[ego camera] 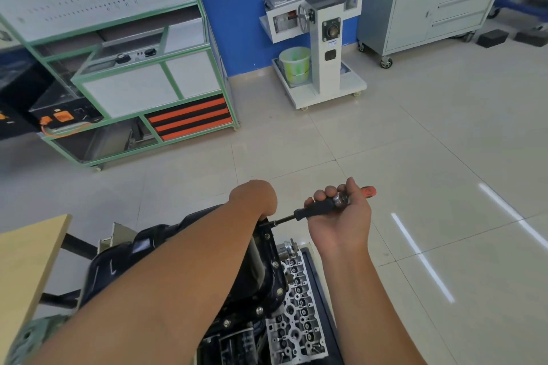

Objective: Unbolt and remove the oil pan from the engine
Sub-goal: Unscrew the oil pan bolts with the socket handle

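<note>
At oil pan (184, 249) rim: right hand (338, 216) grips ratchet (323, 204); no legible writing.

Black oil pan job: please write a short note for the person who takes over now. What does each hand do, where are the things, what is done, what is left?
Right hand: grips the black-and-red-handled ratchet wrench; its tip sits on a bolt at the far corner of the black metal oil pan.
Left hand: rests at that corner; its fingers are hidden.
The pan still sits on the engine. Several silver flange bolts remain along its right edge.
Left: remove the bolts, lift the pan off.
</note>
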Demonstrator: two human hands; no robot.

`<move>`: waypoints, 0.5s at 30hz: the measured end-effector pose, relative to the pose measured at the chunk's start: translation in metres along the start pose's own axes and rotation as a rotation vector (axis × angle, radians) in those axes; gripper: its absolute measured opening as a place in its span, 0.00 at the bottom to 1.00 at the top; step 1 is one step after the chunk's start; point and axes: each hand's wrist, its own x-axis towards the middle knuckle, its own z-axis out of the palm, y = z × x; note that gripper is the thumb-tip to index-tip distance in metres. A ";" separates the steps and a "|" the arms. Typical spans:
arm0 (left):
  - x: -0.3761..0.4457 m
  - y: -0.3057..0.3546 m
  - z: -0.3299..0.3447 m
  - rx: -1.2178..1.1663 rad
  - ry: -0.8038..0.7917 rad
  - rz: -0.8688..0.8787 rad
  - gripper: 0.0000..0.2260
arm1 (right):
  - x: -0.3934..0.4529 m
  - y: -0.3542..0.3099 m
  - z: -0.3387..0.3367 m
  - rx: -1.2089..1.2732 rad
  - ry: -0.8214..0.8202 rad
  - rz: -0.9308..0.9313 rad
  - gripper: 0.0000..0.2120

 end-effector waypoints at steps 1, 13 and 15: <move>0.000 0.000 0.000 -0.006 -0.021 0.003 0.05 | 0.001 0.001 0.000 0.000 0.000 0.002 0.15; -0.001 0.001 0.004 -0.063 0.072 -0.015 0.05 | 0.010 0.000 0.005 -0.004 0.039 0.021 0.15; 0.000 0.000 0.005 -0.064 0.049 -0.020 0.06 | 0.010 0.000 0.005 -0.002 0.042 0.019 0.15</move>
